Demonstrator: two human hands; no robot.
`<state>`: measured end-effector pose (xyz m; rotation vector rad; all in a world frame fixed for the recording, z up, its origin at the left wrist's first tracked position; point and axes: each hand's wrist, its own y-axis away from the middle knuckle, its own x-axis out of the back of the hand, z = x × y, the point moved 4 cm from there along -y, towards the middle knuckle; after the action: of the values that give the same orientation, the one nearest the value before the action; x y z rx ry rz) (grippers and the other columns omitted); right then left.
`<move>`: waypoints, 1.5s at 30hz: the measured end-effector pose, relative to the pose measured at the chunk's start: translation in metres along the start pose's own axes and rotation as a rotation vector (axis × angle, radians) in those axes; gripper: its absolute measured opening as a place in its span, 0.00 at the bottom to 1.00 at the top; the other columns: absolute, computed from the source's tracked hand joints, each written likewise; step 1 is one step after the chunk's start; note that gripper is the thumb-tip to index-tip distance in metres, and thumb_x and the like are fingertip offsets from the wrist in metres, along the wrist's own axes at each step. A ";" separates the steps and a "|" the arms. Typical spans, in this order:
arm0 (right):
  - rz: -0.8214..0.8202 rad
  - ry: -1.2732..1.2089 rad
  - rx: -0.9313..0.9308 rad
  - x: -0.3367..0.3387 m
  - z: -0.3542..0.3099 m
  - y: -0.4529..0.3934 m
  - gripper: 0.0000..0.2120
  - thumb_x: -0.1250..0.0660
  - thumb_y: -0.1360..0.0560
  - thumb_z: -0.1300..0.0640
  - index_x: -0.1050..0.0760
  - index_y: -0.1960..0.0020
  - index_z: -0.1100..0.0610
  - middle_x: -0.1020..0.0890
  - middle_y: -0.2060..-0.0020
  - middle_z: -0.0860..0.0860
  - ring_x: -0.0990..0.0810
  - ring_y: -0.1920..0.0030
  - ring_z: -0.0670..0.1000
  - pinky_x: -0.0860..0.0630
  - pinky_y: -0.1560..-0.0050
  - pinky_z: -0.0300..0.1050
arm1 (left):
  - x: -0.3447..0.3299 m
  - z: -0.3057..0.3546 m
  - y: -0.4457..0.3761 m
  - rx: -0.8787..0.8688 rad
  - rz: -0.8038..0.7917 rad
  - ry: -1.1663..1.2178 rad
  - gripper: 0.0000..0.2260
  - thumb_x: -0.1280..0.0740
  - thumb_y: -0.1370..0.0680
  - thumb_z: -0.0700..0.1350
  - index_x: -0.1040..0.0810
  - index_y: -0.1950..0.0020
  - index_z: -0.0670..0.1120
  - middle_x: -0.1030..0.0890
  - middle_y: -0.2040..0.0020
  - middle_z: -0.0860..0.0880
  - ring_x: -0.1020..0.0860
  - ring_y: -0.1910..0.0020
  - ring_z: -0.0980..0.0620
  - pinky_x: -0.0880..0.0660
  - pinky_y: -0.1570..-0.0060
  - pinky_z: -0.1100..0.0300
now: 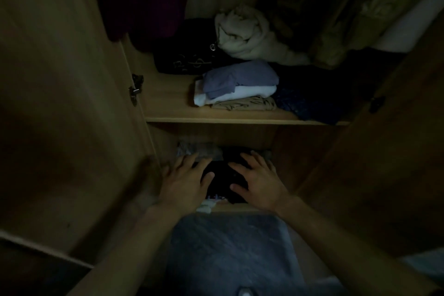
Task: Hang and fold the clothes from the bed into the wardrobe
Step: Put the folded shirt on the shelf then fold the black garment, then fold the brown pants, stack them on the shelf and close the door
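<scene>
In the dim head view I look into an open wooden wardrobe. A dark folded garment (219, 179) lies on the lower shelf (240, 208). My left hand (186, 181) rests flat on its left side, fingers spread. My right hand (257, 180) lies flat on its right side, fingers apart. Neither hand grips the cloth. Under the garment, pale fabric (206, 206) pokes out at the shelf's front edge. Behind the hands, light folded cloth (199, 149) shows faintly.
The upper shelf (216, 119) holds a stack of a blue, a white and a beige folded garment (237, 85), a dark bag (189, 57), a crumpled cream cloth (242, 33) and dark clothes (312, 101). Hanging garments fill the top. Both doors (60, 103) stand open.
</scene>
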<state>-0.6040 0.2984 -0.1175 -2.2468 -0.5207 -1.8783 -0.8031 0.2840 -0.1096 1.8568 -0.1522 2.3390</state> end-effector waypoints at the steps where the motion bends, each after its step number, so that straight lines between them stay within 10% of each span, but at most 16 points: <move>1: 0.006 0.010 -0.019 0.001 -0.004 0.010 0.31 0.42 0.22 0.37 0.46 0.23 0.41 0.47 0.22 0.49 0.54 0.22 0.57 0.48 0.26 0.68 | 0.002 0.001 0.006 -0.025 -0.001 -0.006 0.21 0.52 0.17 0.61 0.41 0.24 0.60 0.40 0.22 0.54 0.41 0.25 0.49 0.40 0.29 0.46; 45: 0.538 -0.263 -1.309 -0.042 0.167 0.867 0.31 0.38 0.22 0.41 0.43 0.23 0.48 0.37 0.25 0.53 0.40 0.25 0.55 0.36 0.29 0.57 | -0.148 0.644 0.402 -1.127 -0.343 0.124 0.23 0.36 0.20 0.57 0.31 0.27 0.49 0.28 0.29 0.49 0.29 0.32 0.46 0.31 0.34 0.49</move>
<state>-0.1376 -0.4529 -0.1092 -2.7775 1.5939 -1.7641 -0.2256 -0.2309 -0.1004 1.0450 -0.8431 1.5440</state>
